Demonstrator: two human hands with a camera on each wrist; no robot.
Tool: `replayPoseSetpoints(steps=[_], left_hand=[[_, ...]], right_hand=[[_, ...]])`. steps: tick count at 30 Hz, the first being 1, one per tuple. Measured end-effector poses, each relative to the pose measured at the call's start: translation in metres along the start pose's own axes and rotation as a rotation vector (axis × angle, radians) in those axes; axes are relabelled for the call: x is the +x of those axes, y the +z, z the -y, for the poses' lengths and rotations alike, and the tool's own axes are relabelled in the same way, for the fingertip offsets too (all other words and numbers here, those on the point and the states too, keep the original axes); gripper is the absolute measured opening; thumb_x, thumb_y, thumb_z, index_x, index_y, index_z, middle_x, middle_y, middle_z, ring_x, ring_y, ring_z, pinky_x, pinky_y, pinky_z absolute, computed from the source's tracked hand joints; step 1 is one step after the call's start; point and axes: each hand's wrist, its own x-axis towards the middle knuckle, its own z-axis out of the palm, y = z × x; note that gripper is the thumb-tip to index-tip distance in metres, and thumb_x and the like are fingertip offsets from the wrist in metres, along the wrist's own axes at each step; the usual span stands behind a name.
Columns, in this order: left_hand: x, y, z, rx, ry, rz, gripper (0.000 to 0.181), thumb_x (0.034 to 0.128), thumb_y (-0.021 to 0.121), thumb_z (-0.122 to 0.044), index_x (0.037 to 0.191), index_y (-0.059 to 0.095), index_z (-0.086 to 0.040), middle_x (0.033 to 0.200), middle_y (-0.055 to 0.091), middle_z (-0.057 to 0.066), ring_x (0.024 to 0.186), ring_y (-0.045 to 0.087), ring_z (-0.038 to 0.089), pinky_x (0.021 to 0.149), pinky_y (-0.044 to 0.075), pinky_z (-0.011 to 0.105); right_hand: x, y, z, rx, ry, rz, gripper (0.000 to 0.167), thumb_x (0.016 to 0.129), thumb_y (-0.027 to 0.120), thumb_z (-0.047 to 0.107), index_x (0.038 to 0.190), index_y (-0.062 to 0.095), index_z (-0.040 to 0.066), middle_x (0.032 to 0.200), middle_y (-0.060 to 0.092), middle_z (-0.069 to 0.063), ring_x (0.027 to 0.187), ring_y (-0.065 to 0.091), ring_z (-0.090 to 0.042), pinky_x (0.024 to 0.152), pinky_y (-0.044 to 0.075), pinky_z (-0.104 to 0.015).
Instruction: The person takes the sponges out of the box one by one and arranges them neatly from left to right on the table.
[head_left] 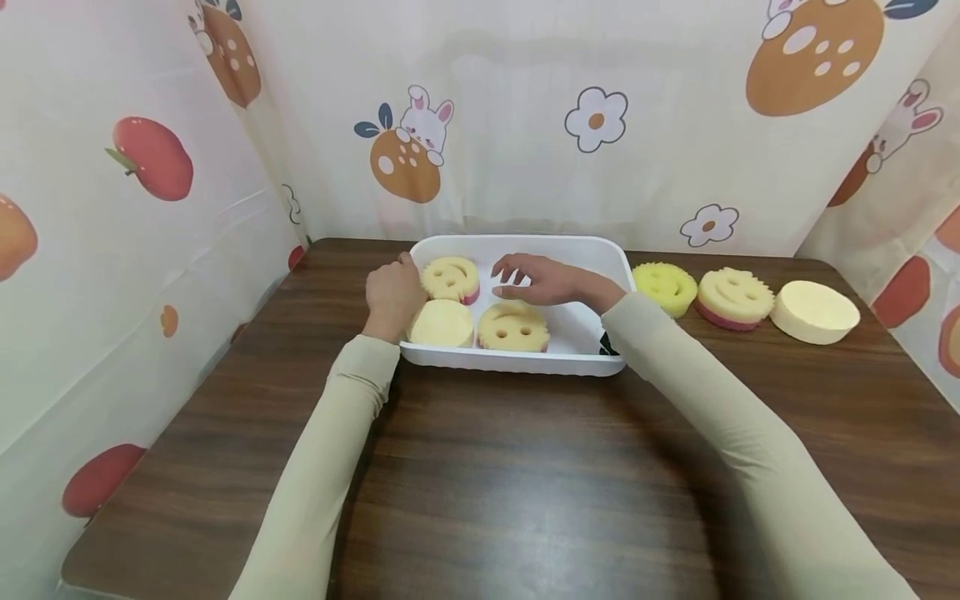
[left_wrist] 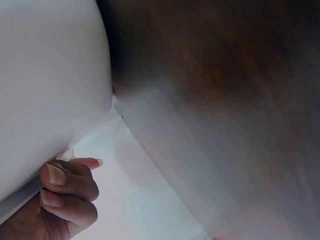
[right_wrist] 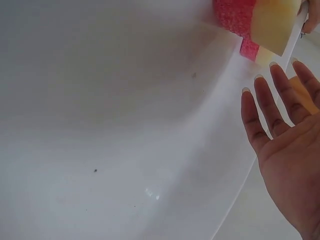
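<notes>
A white tray holds three round sponges at its left and middle: a smiley one with a pink underside, a plain cream one, and another smiley one at the front. The left hand grips the tray's left rim; in the left wrist view its fingers curl round the edge. Above the middle of the tray hovers the right hand, fingers spread and holding nothing. In the right wrist view that hand shows its empty palm, fingers extended.
Right of the tray, a yellow smiley sponge, a cream smiley sponge with a pink underside and a plain cream sponge lie in a row on the dark wooden table. A small black thing is in the tray's front right corner. Printed curtains stand behind.
</notes>
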Motion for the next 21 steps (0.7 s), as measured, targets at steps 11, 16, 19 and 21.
replayPoseSetpoints(steps=[11,16,19,21], left_hand=[[0.0009,-0.0029,0.0005,-0.001,0.003,-0.006,0.057,0.0923,0.057,-0.034,0.131,0.046,0.006,0.105,0.069,0.021,0.091,0.07,0.035,0.075,0.056,0.045],[0.0016,-0.003,0.0001,-0.009,0.0,0.0,0.058,0.0924,0.057,-0.032,0.134,0.044,0.007,0.107,0.069,0.022,0.092,0.07,0.036,0.075,0.056,0.045],[0.0013,-0.0018,0.0,-0.01,-0.002,0.006,0.061,0.092,0.058,-0.033,0.136,0.043,0.007,0.108,0.069,0.022,0.093,0.07,0.036,0.076,0.056,0.046],[0.0005,-0.0005,0.0,-0.01,0.0,0.01,0.062,0.0918,0.058,-0.034,0.136,0.043,0.007,0.109,0.068,0.022,0.094,0.07,0.037,0.076,0.056,0.046]], right_hand=[[0.0014,0.0033,0.0002,-0.016,-0.03,0.061,0.047,0.098,0.058,0.042,0.135,0.052,0.014,0.13,0.06,-0.008,0.121,0.058,-0.026,0.106,0.043,-0.044],[0.0008,0.0039,0.0009,-0.002,-0.047,0.107,0.046,0.098,0.059,0.039,0.135,0.053,0.014,0.132,0.059,-0.006,0.121,0.057,-0.025,0.105,0.044,-0.043],[-0.0001,0.0051,0.0008,0.0,-0.026,0.14,0.047,0.098,0.058,0.041,0.137,0.052,0.016,0.135,0.057,-0.005,0.122,0.055,-0.024,0.106,0.044,-0.044],[-0.0006,0.0065,0.0005,0.003,-0.005,0.159,0.048,0.097,0.058,0.043,0.138,0.051,0.018,0.137,0.055,-0.004,0.123,0.053,-0.024,0.107,0.043,-0.044]])
